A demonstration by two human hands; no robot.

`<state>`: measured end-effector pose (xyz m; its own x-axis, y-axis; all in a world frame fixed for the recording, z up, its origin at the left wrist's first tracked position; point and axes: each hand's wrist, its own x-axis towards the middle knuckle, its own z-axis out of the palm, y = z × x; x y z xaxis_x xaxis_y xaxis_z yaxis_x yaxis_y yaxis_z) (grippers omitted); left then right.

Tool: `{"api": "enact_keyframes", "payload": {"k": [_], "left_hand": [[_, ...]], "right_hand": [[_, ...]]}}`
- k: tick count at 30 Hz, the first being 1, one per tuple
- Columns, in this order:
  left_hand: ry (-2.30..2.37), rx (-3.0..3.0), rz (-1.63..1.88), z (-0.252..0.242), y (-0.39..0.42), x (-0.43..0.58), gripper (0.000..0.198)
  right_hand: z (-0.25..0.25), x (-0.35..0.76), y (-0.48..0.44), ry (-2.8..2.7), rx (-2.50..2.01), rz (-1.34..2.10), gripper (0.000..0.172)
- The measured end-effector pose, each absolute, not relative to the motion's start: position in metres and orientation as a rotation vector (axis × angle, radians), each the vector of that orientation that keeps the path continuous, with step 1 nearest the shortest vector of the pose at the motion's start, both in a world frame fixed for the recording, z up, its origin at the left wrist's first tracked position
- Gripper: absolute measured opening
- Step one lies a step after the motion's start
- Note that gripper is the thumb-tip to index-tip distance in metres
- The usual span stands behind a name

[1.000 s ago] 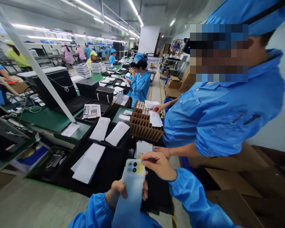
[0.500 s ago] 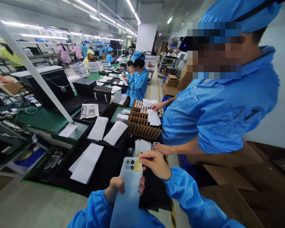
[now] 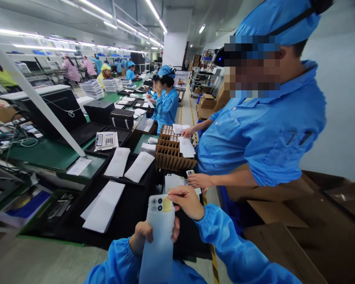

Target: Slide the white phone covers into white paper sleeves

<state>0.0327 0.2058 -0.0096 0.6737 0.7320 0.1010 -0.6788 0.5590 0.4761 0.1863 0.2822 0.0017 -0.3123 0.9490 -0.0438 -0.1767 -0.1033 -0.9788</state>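
In front of my body I hold a pale phone (image 3: 158, 227), its camera end up and its back facing me. A long translucent sleeve hangs down from its lower end. My left hand (image 3: 141, 236) is wrapped around it, thumb on one side and fingertips on the other. A yellow sticker (image 3: 167, 204) lies beside the camera lenses. My right hand (image 3: 188, 201) is closed in a pinch at the sticker's upper right edge; exactly how much it grips is hidden by the fingers. White sleeved phones (image 3: 174, 180) lie just beyond my right hand.
A co-worker (image 3: 272, 138) stands at the right, one hand near a phone and the other at a divided cardboard box (image 3: 173, 159). White sleeves (image 3: 106, 207) rest on the black tray (image 3: 127, 221). A calculator (image 3: 106, 140) and a slanted white post (image 3: 44, 106) are at the left.
The whole view has shifted slightly, so the surroundings sit further left. Both my hands keep their hold on the phone and sticker. The co-worker's near hand has lifted a phone slightly.
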Motion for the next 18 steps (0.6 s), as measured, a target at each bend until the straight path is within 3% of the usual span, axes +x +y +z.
{"api": "enact_keyframes", "payload": {"k": [3,9,18], "left_hand": [[0.137,0.523,0.794,-0.007,0.206,0.030,0.072],[0.128,0.501,0.814,-0.019,0.205,0.032,0.085],[0.125,0.593,0.719,-0.028,0.216,0.027,0.073]], "right_hand": [[0.000,0.191,0.283,-1.250,-0.910,1.604,0.021],[0.004,0.196,0.291,-1.241,-0.910,1.433,0.020],[-0.001,0.193,0.280,-1.272,-0.895,1.609,0.020]]}}
